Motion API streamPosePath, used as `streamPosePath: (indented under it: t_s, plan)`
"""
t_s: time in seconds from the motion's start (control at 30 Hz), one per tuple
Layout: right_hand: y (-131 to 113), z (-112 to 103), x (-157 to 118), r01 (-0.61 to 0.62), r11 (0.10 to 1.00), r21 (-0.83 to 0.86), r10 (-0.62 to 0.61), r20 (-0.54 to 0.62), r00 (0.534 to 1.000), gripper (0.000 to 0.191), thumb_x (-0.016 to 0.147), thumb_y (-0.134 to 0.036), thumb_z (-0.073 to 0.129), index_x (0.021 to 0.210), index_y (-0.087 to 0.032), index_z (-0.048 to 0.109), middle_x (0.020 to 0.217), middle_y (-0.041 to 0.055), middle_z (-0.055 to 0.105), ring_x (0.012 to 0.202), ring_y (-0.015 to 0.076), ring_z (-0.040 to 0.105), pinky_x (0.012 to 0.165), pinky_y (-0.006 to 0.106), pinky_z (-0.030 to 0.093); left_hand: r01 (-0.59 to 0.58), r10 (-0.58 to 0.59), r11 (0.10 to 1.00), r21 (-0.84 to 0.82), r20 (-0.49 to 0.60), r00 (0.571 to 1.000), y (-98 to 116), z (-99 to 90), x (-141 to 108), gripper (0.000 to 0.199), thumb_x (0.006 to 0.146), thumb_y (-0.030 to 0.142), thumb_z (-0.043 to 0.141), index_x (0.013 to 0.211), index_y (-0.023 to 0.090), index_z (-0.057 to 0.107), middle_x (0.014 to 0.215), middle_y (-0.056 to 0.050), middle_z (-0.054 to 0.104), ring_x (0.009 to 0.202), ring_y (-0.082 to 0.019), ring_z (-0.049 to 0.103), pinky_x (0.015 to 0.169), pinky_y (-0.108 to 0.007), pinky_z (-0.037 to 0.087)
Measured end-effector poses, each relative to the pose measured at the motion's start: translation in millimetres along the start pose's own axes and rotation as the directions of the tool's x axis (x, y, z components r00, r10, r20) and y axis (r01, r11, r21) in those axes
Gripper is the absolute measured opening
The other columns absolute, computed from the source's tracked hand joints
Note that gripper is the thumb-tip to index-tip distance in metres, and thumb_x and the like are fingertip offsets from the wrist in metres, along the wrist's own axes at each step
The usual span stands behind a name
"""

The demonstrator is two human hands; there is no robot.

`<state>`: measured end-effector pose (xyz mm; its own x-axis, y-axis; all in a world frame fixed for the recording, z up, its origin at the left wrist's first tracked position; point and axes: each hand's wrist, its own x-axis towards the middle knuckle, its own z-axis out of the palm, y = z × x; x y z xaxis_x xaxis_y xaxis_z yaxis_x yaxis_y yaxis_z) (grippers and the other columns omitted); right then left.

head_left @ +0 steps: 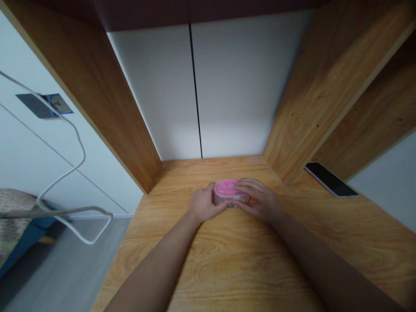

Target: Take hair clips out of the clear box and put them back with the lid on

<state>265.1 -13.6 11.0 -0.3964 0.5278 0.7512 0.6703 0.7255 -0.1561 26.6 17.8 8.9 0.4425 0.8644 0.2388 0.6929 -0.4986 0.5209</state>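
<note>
Two hands [206, 203] [260, 200] on pink-lidded tub [227, 193], mid-desk [234, 260]

One head-worn camera looks forward and steeply down from above the person's forearms, which enter from the bottom edge and reach toward the left hand [205, 203] and right hand [260, 200] at a pink-lidded plastic box [227, 190] near the frame's centre. The view is close and wide, facing along a wooden desktop [227, 264] toward a white back panel [195, 91], with wooden side panels [110, 108] splaying outward on both sides.
</note>
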Motion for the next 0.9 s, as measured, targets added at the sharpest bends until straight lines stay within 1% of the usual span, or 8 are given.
streamPosePath:
  t_s: [0.23, 0.37, 0.47, 0.6, 0.77, 0.9]
  plan:
    - [0.9, -1.0, 1.6, 0.077, 0.993, -0.086, -0.074, 0.034, 0.997, 0.056, 0.086, -0.037, 0.076, 0.138, -0.025, 0.057, 0.123, 0.0105, 0.074, 0.113, 0.0267, 0.071, 0.102, 0.045, 0.058, 0.015, -0.017, 0.999, -0.052, -0.031, 0.999, -2.4, 1.3, -0.5, 0.067, 0.080, 0.078, 0.058, 0.116, 0.022, 0.062, 0.082, -0.005, 0.074, 0.071, -0.023, 0.070, 0.061, -0.029, 0.048]
    - [0.2, -0.9, 2.5, 0.072, 0.991, -0.112, -0.066, 0.052, 0.996, 0.056, 0.087, -0.038, 0.074, 0.139, -0.025, 0.057, 0.126, 0.0108, 0.073, 0.114, 0.0264, 0.071, 0.103, 0.045, 0.058, 0.024, -0.026, 0.998, -0.058, -0.030, 0.999, -2.6, 0.8, -0.7, 0.062, 0.081, 0.075, 0.060, 0.112, 0.021, 0.062, 0.079, -0.004, 0.073, 0.069, -0.022, 0.069, 0.059, -0.028, 0.046]
    - [0.2, -0.6, 1.9, 0.075, 0.990, -0.117, -0.069, 0.052, 0.996, 0.057, 0.087, -0.038, 0.074, 0.140, -0.025, 0.056, 0.128, 0.0107, 0.072, 0.114, 0.0265, 0.071, 0.103, 0.045, 0.058, 0.031, -0.033, 0.998, -0.059, -0.034, 0.999, -2.1, 0.7, -0.9, 0.062, 0.080, 0.075, 0.061, 0.112, 0.022, 0.062, 0.079, -0.004, 0.073, 0.070, -0.022, 0.069, 0.060, -0.028, 0.046]
    - [1.2, -0.6, 0.8, 0.069, 0.991, -0.111, -0.063, 0.050, 0.997, 0.057, 0.087, -0.039, 0.074, 0.140, -0.025, 0.056, 0.126, 0.0107, 0.072, 0.114, 0.0269, 0.071, 0.103, 0.046, 0.058, 0.036, -0.038, 0.998, -0.056, -0.032, 0.999, -2.7, 1.9, -1.1, 0.064, 0.079, 0.076, 0.060, 0.113, 0.022, 0.062, 0.079, -0.004, 0.073, 0.070, -0.023, 0.069, 0.060, -0.028, 0.047]
    - [1.1, -1.0, 0.9, 0.061, 0.994, -0.092, -0.056, 0.054, 0.997, 0.056, 0.087, -0.038, 0.075, 0.139, -0.025, 0.057, 0.127, 0.0101, 0.072, 0.115, 0.0269, 0.070, 0.103, 0.046, 0.058, 0.018, -0.021, 0.996, -0.083, -0.036, 0.999, -4.5, 4.0, -0.6, 0.062, 0.081, 0.073, 0.062, 0.117, 0.023, 0.061, 0.086, -0.005, 0.074, 0.074, -0.023, 0.070, 0.063, -0.029, 0.049]
    - [1.8, -0.5, 1.1, 0.072, 0.993, -0.096, -0.069, 0.036, 0.997, 0.055, 0.087, -0.037, 0.075, 0.138, -0.025, 0.057, 0.125, 0.0103, 0.073, 0.114, 0.0273, 0.071, 0.101, 0.046, 0.059, 0.016, -0.019, 0.997, -0.082, -0.025, 1.000, -4.7, 3.5, 0.4, 0.062, 0.081, 0.074, 0.060, 0.115, 0.023, 0.061, 0.082, -0.004, 0.073, 0.072, -0.023, 0.069, 0.060, -0.028, 0.048]
